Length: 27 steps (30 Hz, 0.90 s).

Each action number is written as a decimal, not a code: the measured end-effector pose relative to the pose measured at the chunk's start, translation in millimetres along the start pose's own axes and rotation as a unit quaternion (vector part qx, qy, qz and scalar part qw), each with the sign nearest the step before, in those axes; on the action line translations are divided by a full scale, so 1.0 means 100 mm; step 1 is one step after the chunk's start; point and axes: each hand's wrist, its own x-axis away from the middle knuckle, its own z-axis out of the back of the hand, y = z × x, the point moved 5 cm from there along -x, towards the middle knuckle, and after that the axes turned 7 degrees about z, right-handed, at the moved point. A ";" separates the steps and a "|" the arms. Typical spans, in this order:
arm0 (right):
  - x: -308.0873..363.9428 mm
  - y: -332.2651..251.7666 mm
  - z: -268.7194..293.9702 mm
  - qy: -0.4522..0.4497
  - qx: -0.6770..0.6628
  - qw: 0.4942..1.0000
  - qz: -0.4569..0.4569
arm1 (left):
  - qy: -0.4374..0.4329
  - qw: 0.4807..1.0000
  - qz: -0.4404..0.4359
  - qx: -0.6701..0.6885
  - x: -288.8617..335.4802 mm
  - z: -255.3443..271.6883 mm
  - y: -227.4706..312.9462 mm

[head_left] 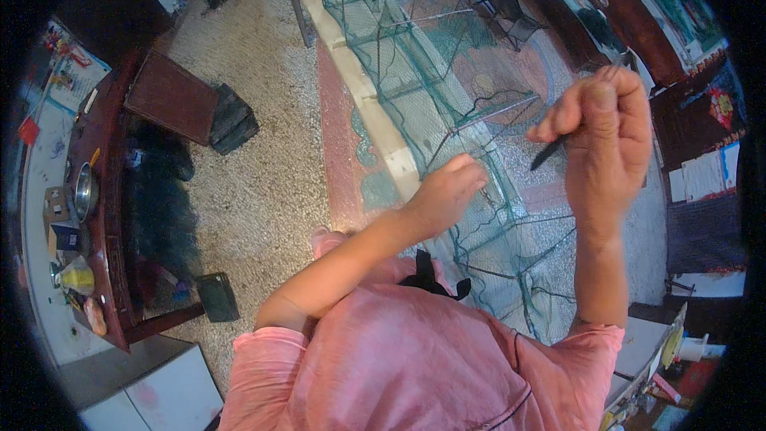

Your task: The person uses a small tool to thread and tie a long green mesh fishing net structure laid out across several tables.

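Note:
A long green net with dark cords and thin crossbars, like a collapsible fish trap, stretches away from me. My left hand is closed at the net's near part, its fingertips pinching the mesh or a cord. My right hand is raised to the right of the net, its fingers pressed together. From the right fingers sticks out a small dark pointed tool; most of it is hidden in the hand, so I cannot make out its kind.
A pale wooden beam runs along the net's left side. Further left stand a dark wooden table with a metal bowl and a brown-seated chair. A dark folding chair stands at the far right. Patterned floor lies beneath.

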 end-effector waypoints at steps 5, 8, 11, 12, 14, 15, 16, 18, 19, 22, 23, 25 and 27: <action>-0.29 -0.25 0.14 0.006 -0.114 0.993 0.006 | 0.019 0.995 0.034 0.088 0.05 -0.02 -0.13; -0.51 -0.40 0.70 -0.072 -0.240 0.968 0.006 | 0.021 0.992 0.056 0.108 0.03 -0.07 -0.05; -0.58 -0.33 1.03 -0.096 -0.272 0.957 0.019 | 0.024 0.990 0.087 0.109 0.02 -0.08 -0.08; -0.61 -0.28 1.07 -0.090 -0.275 0.957 0.020 | 0.030 0.989 0.095 0.111 0.04 -0.09 -0.13; -0.61 -0.23 1.02 -0.073 -0.254 0.964 0.014 | 0.034 0.988 0.094 0.116 0.02 -0.13 -0.16; -0.62 -0.22 0.99 -0.068 -0.245 0.967 0.014 | 0.039 0.988 0.089 0.120 0.02 -0.13 -0.16; -0.63 -0.19 0.94 -0.067 -0.239 0.969 0.011 | 0.048 0.987 0.086 0.123 0.02 -0.11 -0.15; -0.64 -0.18 0.87 -0.067 -0.217 0.974 0.012 | 0.038 0.990 0.092 0.102 0.03 -0.09 -0.09; -0.63 -0.20 0.84 -0.066 -0.203 0.977 0.013 | 0.029 0.993 0.080 0.081 0.03 -0.07 0.01; -0.58 -0.28 0.76 -0.065 -0.135 0.988 0.031 | -0.030 0.997 0.057 0.047 0.05 -0.05 0.05; -0.54 -0.30 0.72 -0.068 -0.096 0.992 0.036 | -0.053 0.996 0.051 0.041 0.05 -0.04 0.03; -0.46 -0.22 0.51 -0.113 -0.010 0.992 0.047 | -0.013 0.981 0.123 0.147 0.04 0.17 -0.19; -0.28 -0.18 0.34 -0.197 0.118 0.972 0.058 | 0.000 0.936 0.197 0.292 0.07 0.23 -0.32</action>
